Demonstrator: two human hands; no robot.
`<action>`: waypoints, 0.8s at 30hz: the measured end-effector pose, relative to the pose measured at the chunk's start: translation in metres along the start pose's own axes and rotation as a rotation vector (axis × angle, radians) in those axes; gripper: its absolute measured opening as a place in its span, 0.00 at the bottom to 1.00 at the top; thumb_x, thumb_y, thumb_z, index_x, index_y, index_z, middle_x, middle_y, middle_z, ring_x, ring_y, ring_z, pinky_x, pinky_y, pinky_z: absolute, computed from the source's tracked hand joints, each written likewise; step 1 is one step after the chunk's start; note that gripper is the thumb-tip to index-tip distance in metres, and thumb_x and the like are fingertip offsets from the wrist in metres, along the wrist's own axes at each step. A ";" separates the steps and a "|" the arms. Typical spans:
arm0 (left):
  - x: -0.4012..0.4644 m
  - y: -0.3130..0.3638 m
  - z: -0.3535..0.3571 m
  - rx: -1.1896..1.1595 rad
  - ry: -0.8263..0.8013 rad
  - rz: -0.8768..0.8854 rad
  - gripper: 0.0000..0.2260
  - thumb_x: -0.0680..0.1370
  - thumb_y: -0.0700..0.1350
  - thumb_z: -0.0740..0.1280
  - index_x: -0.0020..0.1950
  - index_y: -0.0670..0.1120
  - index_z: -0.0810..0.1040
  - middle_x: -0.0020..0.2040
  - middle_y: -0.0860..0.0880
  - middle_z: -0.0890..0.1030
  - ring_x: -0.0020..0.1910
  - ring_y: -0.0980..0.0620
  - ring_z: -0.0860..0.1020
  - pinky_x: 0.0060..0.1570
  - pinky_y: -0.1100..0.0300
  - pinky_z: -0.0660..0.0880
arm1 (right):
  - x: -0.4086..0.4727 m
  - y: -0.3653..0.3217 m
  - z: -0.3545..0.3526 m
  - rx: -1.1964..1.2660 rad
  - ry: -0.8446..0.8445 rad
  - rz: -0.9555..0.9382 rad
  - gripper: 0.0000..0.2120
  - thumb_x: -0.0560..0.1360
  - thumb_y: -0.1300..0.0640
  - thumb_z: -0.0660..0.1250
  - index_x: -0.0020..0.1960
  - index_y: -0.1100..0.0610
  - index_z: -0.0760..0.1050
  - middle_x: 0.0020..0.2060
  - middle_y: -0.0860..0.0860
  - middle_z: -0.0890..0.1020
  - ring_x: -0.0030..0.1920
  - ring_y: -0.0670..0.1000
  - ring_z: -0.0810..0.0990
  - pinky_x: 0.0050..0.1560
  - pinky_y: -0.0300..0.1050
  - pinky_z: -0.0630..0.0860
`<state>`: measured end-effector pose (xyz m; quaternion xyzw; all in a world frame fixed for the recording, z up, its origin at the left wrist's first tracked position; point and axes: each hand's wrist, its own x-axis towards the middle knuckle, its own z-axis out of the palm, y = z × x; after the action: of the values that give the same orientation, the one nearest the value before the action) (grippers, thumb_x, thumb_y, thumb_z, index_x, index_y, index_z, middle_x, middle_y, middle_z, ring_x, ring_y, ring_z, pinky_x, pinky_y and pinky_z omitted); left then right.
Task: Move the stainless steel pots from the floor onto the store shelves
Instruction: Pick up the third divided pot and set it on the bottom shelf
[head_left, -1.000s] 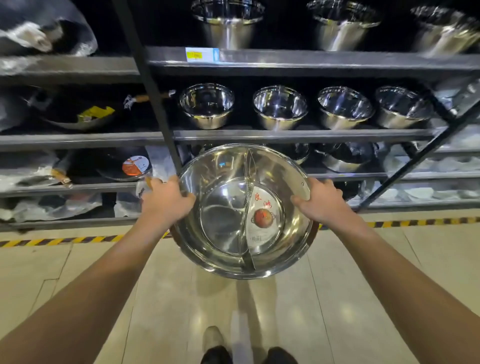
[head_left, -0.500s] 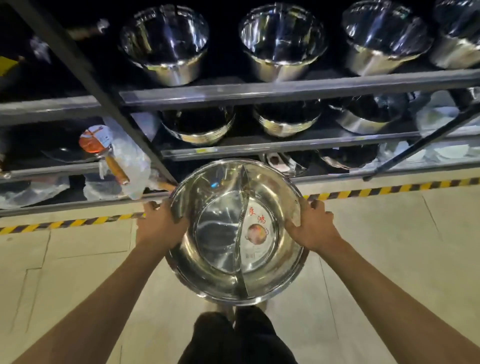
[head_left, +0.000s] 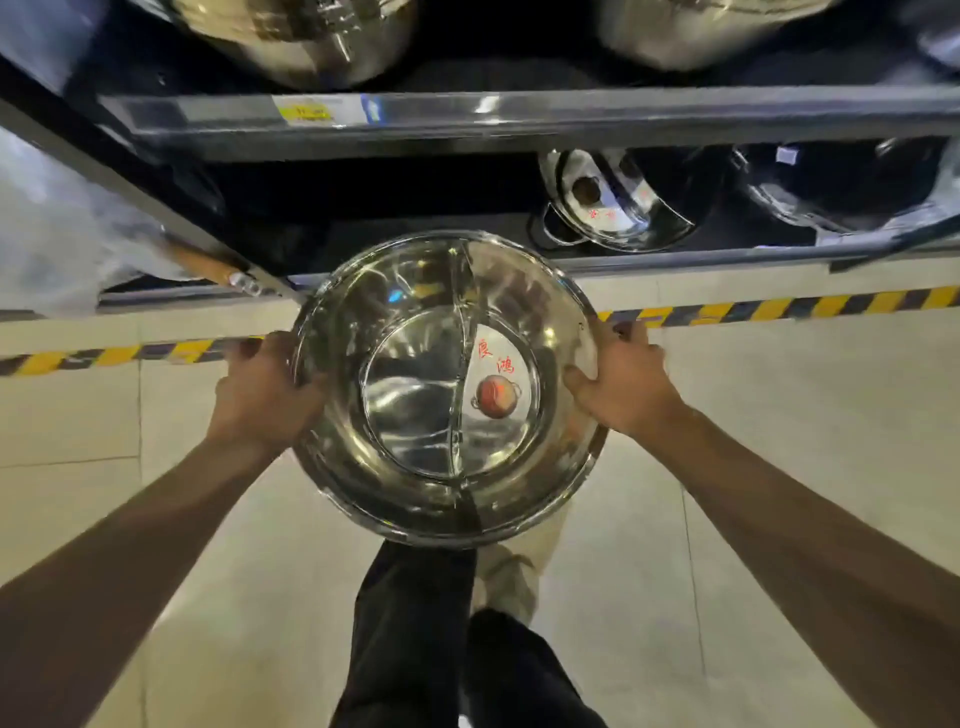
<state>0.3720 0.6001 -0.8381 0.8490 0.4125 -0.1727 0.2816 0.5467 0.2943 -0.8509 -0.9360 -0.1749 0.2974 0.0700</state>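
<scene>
Left hand (head_left: 262, 397) and right hand (head_left: 621, 387) clamp round divided stainless steel pot (head_left: 447, 389) by opposite rims, before empty dark bottom shelf bay (head_left: 363, 208).

The stainless steel pot (head_left: 447, 389) is wide, round and shiny, with a curved divider running across its middle that splits it into two halves. A white label with red characters and a small picture of a red pot lies on the bottom of its right half. It is held above the floor, mouth up, just in front of the lowest shelf (head_left: 675, 260). Another divided pot (head_left: 613, 200) with side handles already lies on this shelf, tilted.
</scene>
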 end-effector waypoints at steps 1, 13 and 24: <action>0.023 -0.004 0.011 -0.007 0.008 0.015 0.29 0.68 0.61 0.59 0.64 0.46 0.75 0.60 0.36 0.76 0.64 0.35 0.68 0.61 0.42 0.69 | 0.023 0.000 0.010 -0.007 0.005 -0.015 0.29 0.76 0.48 0.65 0.74 0.56 0.64 0.61 0.64 0.72 0.67 0.63 0.64 0.61 0.55 0.64; 0.191 -0.016 0.091 -0.076 0.226 -0.053 0.23 0.75 0.50 0.67 0.70 0.47 0.71 0.74 0.37 0.62 0.70 0.30 0.64 0.69 0.44 0.62 | 0.227 -0.027 0.077 -0.065 0.095 0.004 0.39 0.75 0.43 0.63 0.78 0.54 0.51 0.72 0.65 0.59 0.68 0.74 0.60 0.66 0.64 0.63; 0.110 -0.010 0.090 -0.215 0.072 0.090 0.30 0.75 0.64 0.65 0.73 0.56 0.63 0.75 0.44 0.60 0.71 0.42 0.66 0.65 0.46 0.69 | 0.241 -0.054 0.034 -0.131 0.124 0.013 0.35 0.75 0.41 0.64 0.77 0.51 0.57 0.71 0.64 0.61 0.68 0.71 0.61 0.64 0.66 0.67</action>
<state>0.4241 0.6157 -0.9695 0.8371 0.4000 -0.0842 0.3636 0.6954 0.4345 -0.9940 -0.9563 -0.1830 0.2273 0.0174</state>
